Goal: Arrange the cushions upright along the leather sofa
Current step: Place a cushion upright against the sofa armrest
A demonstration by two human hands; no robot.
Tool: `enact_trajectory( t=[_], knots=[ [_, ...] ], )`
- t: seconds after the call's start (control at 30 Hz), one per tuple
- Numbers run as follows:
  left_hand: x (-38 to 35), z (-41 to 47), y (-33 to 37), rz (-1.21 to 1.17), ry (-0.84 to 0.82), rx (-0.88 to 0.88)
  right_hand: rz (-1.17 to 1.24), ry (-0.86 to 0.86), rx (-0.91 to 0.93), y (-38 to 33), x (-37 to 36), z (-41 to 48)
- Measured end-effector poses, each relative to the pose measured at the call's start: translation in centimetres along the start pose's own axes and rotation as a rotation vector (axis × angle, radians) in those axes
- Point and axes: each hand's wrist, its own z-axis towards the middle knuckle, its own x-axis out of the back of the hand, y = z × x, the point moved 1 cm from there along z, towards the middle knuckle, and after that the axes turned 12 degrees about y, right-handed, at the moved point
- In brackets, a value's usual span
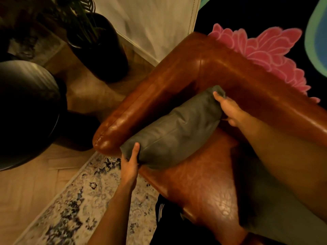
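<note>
A grey cushion [175,131] stands on its edge on the brown leather sofa [198,183], leaning against the sofa's armrest [150,103]. My left hand [130,165] grips the cushion's near corner, thumb on top. My right hand [228,108] holds the far corner next to the backrest [265,89]. A second grey cushion [276,213] lies on the seat at the lower right, partly hidden under my right forearm.
A round black table [26,110] and a dark planter [99,48] with a palm stand on the wooden floor left of the sofa. A patterned rug [85,200] lies in front. Behind the backrest hangs a dark wall piece with a pink flower [265,50].
</note>
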Motion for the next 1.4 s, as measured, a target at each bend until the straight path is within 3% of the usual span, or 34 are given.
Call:
enact_trajectory(
  t=[0.17, 0.43, 0.7, 0.9, 0.97, 1.13, 1.27, 1.4],
  knots=[
    [1.5, -1.1, -0.8, 0.061, 0.048, 0.002, 0.003, 0.048, 0.079, -1.2, -1.0, -0.7],
    [4.0, -3.3, -2.4, -0.042, 0.161, 0.066, -0.007, -0.047, 0.077, -1.2, -4.3, -2.7],
    [4.6, -1.7, -1.8, -0.034, 0.087, 0.069, 0.061, 0.013, 0.108, -0.9, -5.2, -2.3],
    [4.9, -1.4, -1.2, 0.013, 0.058, 0.111, -0.049, -0.03, 0.076, -0.7, -5.0, -1.8],
    [5.1, -1.7, -0.3, 0.062, 0.101, 0.033, -0.104, -0.018, 0.085, -1.0, -4.8, -2.2],
    [4.7, -3.4, 4.2, 0.249, 0.311, -0.379, -0.103, 0.198, 0.223, -1.3, -2.3, -5.4],
    [1.9, -5.1, 8.9, 0.267, 0.231, -0.588, 0.131, 0.26, 0.29, -0.3, 1.1, -9.5],
    [-2.9, -8.4, 12.8, 0.242, 0.046, -0.799, 0.268, 0.271, 0.308, 1.3, 5.9, -14.0]
  ],
)
